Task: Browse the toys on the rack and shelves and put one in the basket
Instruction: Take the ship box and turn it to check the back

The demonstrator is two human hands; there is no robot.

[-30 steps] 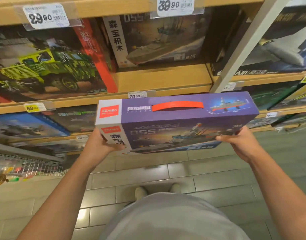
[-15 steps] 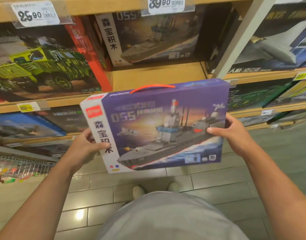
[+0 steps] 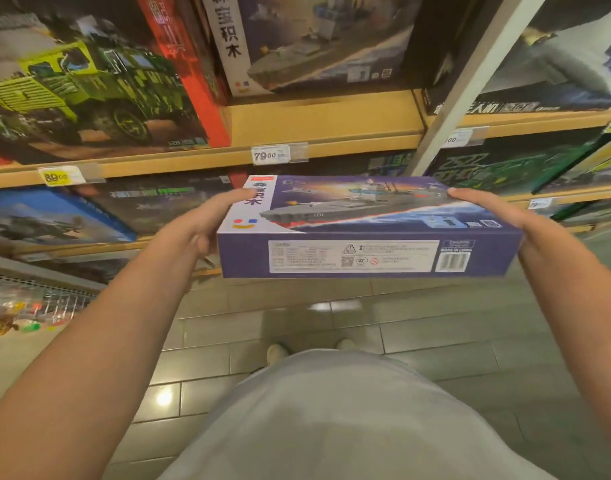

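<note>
A purple warship building-block box hangs flat in front of me, its picture face up and its bottom edge with labels and barcode turned toward me. My left hand grips its left end, thumb on the top face. My right hand grips its right end, thumb on top. Behind it are wooden shelves stacked with toy boxes. No basket shows in view.
A green truck box and another warship box stand on the upper shelf. A white post divides the shelving. A wire rack with small toys sits at lower left. Tiled floor and my shoes lie below.
The box has been tipped from its front face toward me to lying flat, bottom edge now facing me. Both hands kept their hold on its ends. The view has tilted down.
</note>
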